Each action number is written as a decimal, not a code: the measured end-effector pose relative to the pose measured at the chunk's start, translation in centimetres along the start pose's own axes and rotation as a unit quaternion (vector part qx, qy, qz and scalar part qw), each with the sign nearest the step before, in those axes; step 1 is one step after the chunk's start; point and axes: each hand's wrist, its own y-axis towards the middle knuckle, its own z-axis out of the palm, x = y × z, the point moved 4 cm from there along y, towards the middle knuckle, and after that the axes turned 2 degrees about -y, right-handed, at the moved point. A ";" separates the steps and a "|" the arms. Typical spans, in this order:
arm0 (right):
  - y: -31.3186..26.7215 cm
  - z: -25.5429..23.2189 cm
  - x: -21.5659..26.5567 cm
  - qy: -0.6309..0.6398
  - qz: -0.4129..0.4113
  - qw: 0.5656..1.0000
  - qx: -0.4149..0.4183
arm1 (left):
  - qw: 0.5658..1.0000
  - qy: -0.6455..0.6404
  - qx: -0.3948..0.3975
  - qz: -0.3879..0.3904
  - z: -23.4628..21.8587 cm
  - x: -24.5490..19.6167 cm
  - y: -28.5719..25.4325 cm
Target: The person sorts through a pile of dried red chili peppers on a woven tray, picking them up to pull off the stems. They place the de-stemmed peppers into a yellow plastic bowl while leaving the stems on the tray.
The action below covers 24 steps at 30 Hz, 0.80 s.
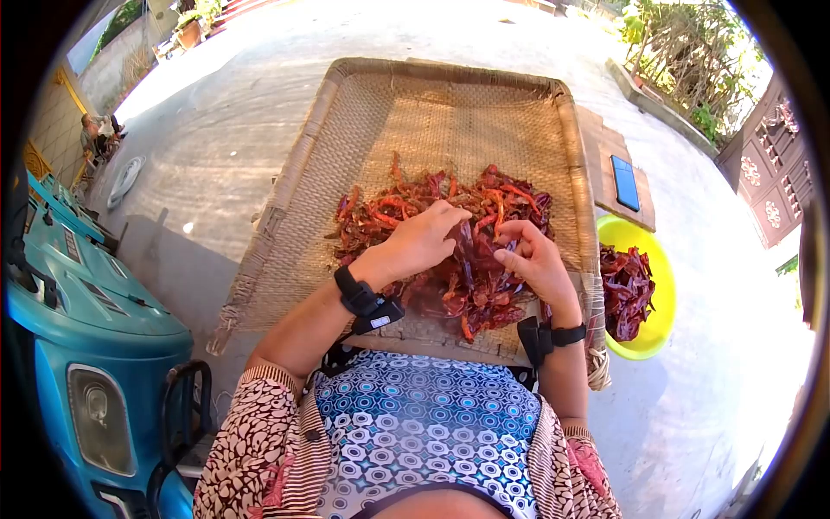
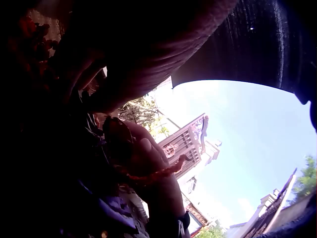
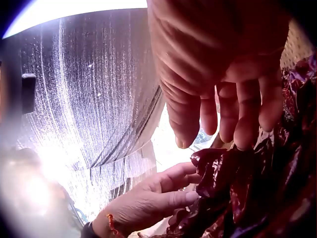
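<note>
A heap of dried red chilies (image 1: 415, 208) lies on a large woven tray (image 1: 354, 112) in front of the person. Over the heap's middle, the left hand (image 1: 424, 235) pinches a dark red dried chili (image 3: 213, 171) between thumb and fingers. The right hand (image 1: 540, 264) hovers just to the right, its fingers loosely bent and its thumb apart from them. In the right wrist view, the right hand's fingers (image 3: 247, 109) hang close over the glossy chilies. The left wrist view is mostly in deep shadow.
A yellow basin (image 1: 661, 285) with dark red chilies stands at the tray's right. Beyond it, a blue phone (image 1: 624, 182) lies on a piece of cardboard (image 1: 596, 143). A teal vehicle (image 1: 112, 346) stands close on the left. Someone sits (image 1: 99, 134) at the far left.
</note>
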 end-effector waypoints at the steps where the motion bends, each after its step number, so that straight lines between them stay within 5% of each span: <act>1: 0.1 0.2 0.3 -0.055 -0.033 0.998 -0.004 | 1.000 -0.015 0.006 -0.005 -0.1 -0.3 0.0; 4: 0.1 1.6 1.5 -0.215 -0.128 0.968 -0.017 | 1.000 -0.017 -0.005 0.008 0.1 0.2 0.1; 7: 0.1 1.6 1.3 -0.185 -0.074 0.980 -0.032 | 0.999 -0.034 -0.022 0.021 0.3 1.3 0.4; 10: -0.2 0.5 1.0 0.012 0.051 0.998 -0.025 | 0.991 -0.130 -0.016 -0.024 -0.5 1.7 0.4; 13: -0.3 -2.0 0.8 0.164 -0.032 0.979 -0.113 | 0.971 -0.229 -0.037 -0.049 -1.7 1.8 0.2; 16: -0.9 -5.9 -1.1 0.390 -0.098 0.887 -0.226 | 0.957 -0.273 -0.067 -0.065 -2.9 0.9 -0.1; 19: -1.3 -10.5 -3.5 0.626 -0.229 0.732 -0.138 | 0.956 -0.273 -0.091 -0.058 -3.4 0.4 -0.4; 22: -2.7 -11.8 -4.8 0.699 -0.145 0.646 -0.270 | 0.954 -0.277 -0.100 -0.055 -3.5 -0.6 -0.6; 24: -2.3 -11.4 -4.9 0.571 -0.145 0.766 -0.256 | 0.957 -0.269 -0.099 -0.048 -3.3 -1.3 -0.6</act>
